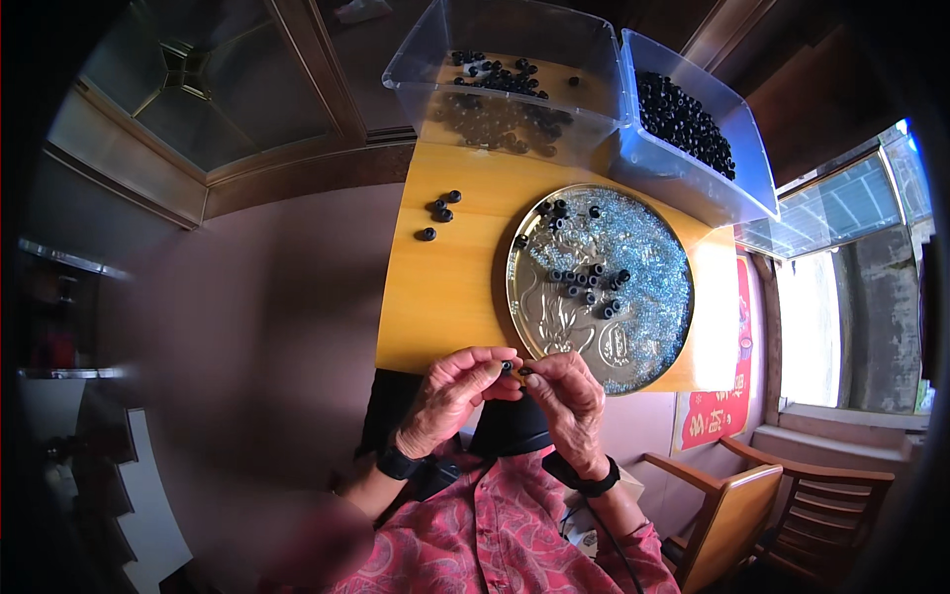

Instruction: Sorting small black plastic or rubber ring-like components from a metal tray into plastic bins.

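Left hand (445, 398), right hand (572, 404) — both pinching.

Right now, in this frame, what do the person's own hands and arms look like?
The left hand and right hand are gloveless. Each wrist wears a black band: left band, right band. The right sleeve is pinkish red and patterned; the left sleeve is blurred. A thin dark cable crosses near the right forearm.
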Motion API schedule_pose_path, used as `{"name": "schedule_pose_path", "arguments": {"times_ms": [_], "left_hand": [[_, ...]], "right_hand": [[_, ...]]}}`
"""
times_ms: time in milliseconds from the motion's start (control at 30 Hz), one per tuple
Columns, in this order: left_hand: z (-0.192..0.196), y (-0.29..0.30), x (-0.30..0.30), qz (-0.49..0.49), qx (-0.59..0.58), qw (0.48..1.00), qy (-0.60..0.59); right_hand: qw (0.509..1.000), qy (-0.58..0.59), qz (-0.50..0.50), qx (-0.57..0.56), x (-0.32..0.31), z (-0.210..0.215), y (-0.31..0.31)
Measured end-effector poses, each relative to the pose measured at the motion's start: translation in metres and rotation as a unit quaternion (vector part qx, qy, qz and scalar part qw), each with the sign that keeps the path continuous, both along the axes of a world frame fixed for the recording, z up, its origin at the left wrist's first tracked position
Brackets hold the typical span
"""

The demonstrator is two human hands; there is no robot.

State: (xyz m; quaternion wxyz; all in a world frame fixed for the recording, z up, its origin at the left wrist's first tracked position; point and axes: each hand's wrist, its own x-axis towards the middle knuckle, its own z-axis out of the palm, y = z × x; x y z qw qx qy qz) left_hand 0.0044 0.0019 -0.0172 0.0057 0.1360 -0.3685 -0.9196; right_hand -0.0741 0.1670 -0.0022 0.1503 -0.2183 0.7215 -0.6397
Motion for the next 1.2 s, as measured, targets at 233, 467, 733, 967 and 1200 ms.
{"name": "schedule_pose_path", "arguments": {"times_ms": [233,467,733,967,1200], "left_hand": [[-0.007,-0.006,0.003,-0.004,0.033,0.999,-0.003],[-0.007,-0.004,0.003,-0.004,0.058,0.998,-0.009],[-0.008,-0.005,0.002,-0.007,0.052,0.999,-0.014],[-0.009,-0.003,0.003,-0.014,0.051,0.998,-0.016],[-0.012,-0.001,0.003,-0.007,0.055,0.998,-0.009]], "right_hand": [[0.998,-0.040,-0.023,-0.030,0.010,-0.005,-0.009],[0.996,-0.068,-0.026,-0.057,0.015,-0.003,-0.014],[0.993,-0.093,-0.035,-0.068,0.017,-0.006,-0.016],[0.993,-0.096,-0.046,-0.047,0.020,-0.005,-0.015],[0.980,-0.167,-0.049,-0.095,0.023,-0.002,-0.015]]}}
